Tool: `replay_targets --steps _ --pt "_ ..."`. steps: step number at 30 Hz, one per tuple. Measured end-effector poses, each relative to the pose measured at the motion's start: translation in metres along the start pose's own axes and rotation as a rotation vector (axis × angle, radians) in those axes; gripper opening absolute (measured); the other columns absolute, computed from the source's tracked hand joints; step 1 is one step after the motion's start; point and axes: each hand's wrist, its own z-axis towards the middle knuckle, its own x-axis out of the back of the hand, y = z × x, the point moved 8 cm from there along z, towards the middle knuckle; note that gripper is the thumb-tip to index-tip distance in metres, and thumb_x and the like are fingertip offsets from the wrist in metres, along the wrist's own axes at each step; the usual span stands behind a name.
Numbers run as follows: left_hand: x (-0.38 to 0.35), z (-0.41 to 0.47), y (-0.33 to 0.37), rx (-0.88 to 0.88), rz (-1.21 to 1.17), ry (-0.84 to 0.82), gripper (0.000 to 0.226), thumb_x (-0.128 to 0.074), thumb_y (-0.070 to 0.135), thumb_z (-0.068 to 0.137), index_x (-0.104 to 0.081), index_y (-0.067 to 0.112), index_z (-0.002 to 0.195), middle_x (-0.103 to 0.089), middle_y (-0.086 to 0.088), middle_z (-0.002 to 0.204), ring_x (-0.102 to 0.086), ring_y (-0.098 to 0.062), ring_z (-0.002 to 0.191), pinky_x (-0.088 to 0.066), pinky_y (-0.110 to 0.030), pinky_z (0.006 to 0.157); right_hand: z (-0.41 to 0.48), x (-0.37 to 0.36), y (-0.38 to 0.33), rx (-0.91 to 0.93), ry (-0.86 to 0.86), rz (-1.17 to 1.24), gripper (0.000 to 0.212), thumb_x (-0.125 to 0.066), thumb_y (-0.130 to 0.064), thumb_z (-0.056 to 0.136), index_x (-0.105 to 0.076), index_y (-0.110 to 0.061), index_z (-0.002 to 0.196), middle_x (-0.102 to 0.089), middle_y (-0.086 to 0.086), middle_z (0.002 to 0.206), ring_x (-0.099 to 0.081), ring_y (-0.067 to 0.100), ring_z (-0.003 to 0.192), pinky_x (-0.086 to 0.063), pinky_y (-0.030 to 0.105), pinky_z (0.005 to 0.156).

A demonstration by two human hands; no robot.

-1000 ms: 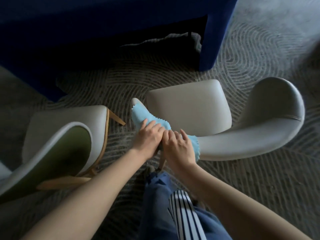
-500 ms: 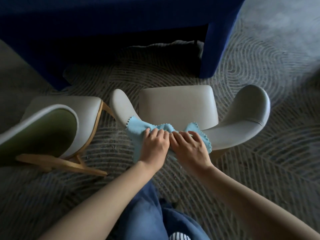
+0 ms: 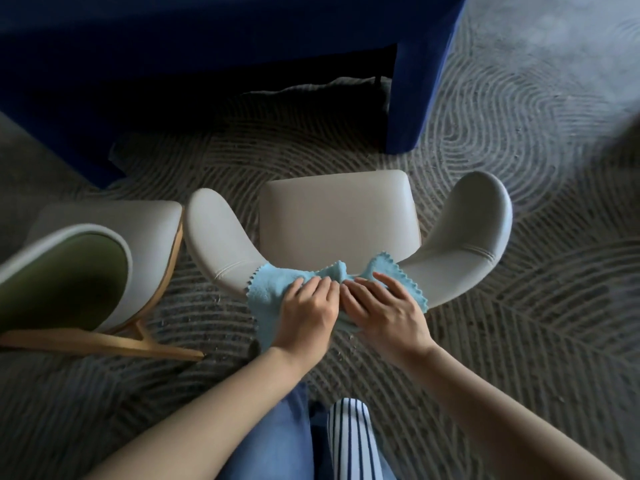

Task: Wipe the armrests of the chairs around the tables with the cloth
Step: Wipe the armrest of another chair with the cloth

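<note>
Pale-blue cloth: draped over the near, curved back of the cream chair, midway between its two armrests. Its zigzag edges show on both sides, a bunched ridge stands up between the hands, and one part hangs down the near side under the left wrist.
Left hand: on the left half of the cloth, with its fingers bent at the knuckles and curled down into the fabric, grasping it.
Right hand: just beside the left hand and almost touching it, laid flat on the right half of the cloth. Its fingers are fairly straight and spread, pressing rather than clutching.
Left armrest: bare, curving to the far left of the cloth.
Right armrest: bare, curving to the far right.
Second chair: just left of the first, tipped so its green inner back and wooden legs show.
Carpet: grey with curved line patterns, under both chairs.
Dark-blue furniture: on the far side, with one leg standing on the carpet.
Clothing: jeans and a striped garment at the near edge.
</note>
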Motion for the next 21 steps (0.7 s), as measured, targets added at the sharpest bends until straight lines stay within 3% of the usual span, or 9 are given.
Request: replay_targets --steps 4,9,15,17,21 --pt "0.001 0.005 0.000 -0.039 -0.013 -0.064 0.031 -0.046 0.000 0.065 -0.070 0.000 0.084 -0.069 -0.012 0.078 -0.067 -0.028 0.071 -0.056 -0.033 0.066 0.002 0.000 0.000 0.007 -0.032 0.002 0.024 -0.053 -0.017 0.090 -0.071 -0.008 0.105 -0.070 0.004 0.108 -0.067 0.021 0.097 -0.040 0.034 0.097" --pt "-0.003 0.019 0.027 -0.128 -0.070 -0.134 0.036 -0.048 0.000 0.056 -0.071 0.001 0.084 -0.069 -0.012 0.077 -0.067 -0.026 0.069 -0.056 -0.029 0.063 -0.018 0.001 0.027 -0.012 -0.150 -0.043 0.038 -0.061 -0.037 0.085 -0.070 -0.008 0.108 -0.069 0.006 0.112 -0.066 0.023 0.103 -0.038 0.040 0.101" --pt "-0.016 0.041 0.065 -0.173 -0.068 -0.214 0.034 -0.051 0.006 0.052 -0.071 0.005 0.081 -0.066 -0.007 0.070 -0.064 -0.020 0.061 -0.051 -0.023 0.055 -0.036 0.012 0.067 -0.028 -0.183 -0.021 0.030 -0.057 -0.025 0.089 -0.068 -0.008 0.112 -0.068 0.005 0.116 -0.064 0.023 0.109 -0.032 0.039 0.108" --pt "-0.020 0.050 0.072 -0.160 -0.058 -0.216 0.034 -0.059 0.007 0.049 -0.071 0.005 0.080 -0.066 -0.007 0.069 -0.063 -0.020 0.059 -0.050 -0.022 0.053 -0.040 0.014 0.078 -0.006 -0.184 -0.029 0.030 -0.051 -0.025 0.094 -0.070 -0.008 0.110 -0.069 0.004 0.116 -0.065 0.022 0.108 -0.033 0.038 0.108" --pt "-0.027 0.061 0.085 -0.100 -0.074 -0.239 0.042 -0.073 0.006 0.042 -0.072 0.001 0.084 -0.067 -0.010 0.070 -0.064 -0.021 0.061 -0.052 -0.023 0.054 -0.045 0.014 0.100 0.078 -0.162 -0.014 0.024 -0.059 -0.020 0.090 -0.071 -0.008 0.106 -0.069 0.005 0.114 -0.065 0.022 0.108 -0.038 0.040 0.106"
